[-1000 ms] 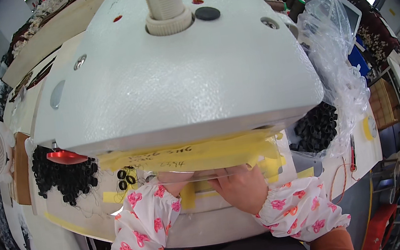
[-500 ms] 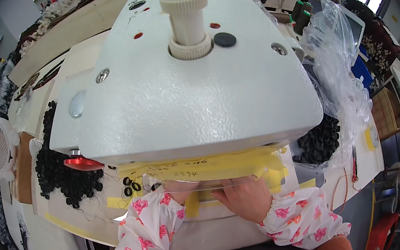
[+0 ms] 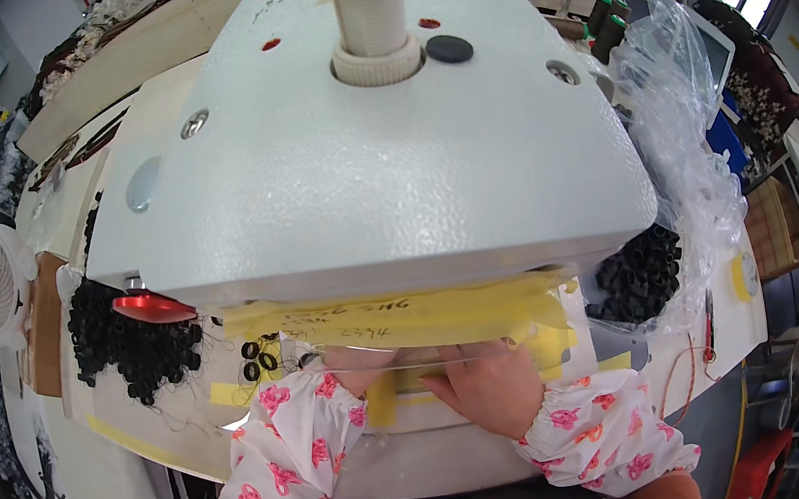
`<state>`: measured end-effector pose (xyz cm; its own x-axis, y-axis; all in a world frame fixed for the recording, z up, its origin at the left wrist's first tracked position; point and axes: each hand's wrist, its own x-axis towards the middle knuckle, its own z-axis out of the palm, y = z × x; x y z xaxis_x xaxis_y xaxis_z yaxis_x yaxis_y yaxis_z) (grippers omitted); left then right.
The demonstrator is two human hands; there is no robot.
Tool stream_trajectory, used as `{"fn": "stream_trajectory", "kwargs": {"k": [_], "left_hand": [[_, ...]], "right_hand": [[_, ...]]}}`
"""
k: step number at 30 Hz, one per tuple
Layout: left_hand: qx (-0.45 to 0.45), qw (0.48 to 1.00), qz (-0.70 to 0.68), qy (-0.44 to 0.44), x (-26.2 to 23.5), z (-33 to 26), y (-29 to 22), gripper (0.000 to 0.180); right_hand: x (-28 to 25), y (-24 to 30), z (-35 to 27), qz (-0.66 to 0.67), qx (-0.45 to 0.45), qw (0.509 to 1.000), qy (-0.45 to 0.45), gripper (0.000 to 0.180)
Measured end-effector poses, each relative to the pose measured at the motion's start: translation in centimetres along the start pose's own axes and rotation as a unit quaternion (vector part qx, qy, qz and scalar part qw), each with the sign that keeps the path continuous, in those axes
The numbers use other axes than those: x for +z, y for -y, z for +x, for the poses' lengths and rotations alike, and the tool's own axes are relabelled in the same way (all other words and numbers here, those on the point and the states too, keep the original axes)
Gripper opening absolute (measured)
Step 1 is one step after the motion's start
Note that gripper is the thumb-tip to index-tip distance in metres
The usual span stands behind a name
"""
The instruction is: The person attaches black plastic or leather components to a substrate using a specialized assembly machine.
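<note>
From the head view, a big white machine head (image 3: 368, 163) fills the middle, its front edge overhanging the worktop (image 3: 446, 445) and leaving only a narrow slot beneath. Both hands reach into that slot. The right hand (image 3: 488, 384) lies flat, fingers together, under a strip of yellow tape (image 3: 408, 314). The left hand (image 3: 356, 376) is mostly hidden behind a clear guard (image 3: 403, 355); I cannot tell its grip. Black rings (image 3: 129, 341) pile at the left, more (image 3: 640, 273) at the right beside a plastic bag (image 3: 683, 141).
</note>
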<state>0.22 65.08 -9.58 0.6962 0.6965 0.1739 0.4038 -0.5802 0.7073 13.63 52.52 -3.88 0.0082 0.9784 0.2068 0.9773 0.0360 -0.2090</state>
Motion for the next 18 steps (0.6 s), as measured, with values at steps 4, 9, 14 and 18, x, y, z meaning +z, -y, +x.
{"fn": "stream_trajectory", "kwargs": {"k": [4,9,14,18], "left_hand": [[0.085,0.992,0.087,-0.032,-0.7,0.6,0.2,0.022],[0.136,0.967,0.205,-0.068,-0.5,1.6,-1.1,0.019],[0.093,0.985,0.053,-0.136,-0.6,2.3,-2.4,0.014],[0.069,0.988,0.02,-0.137,-0.7,0.9,-3.7,0.01]], "right_hand": [[0.0,0.2,0.4,0.003,-0.014,1.0,0.005,0.054],[-0.2,-0.2,-0.1,-0.006,-0.028,0.999,-0.026,0.055],[-0.2,-1.2,0.2,0.014,-0.05,0.996,-0.068,0.044],[-2.3,-3.5,-0.1,0.074,-0.007,0.986,-0.151,0.029]]}}
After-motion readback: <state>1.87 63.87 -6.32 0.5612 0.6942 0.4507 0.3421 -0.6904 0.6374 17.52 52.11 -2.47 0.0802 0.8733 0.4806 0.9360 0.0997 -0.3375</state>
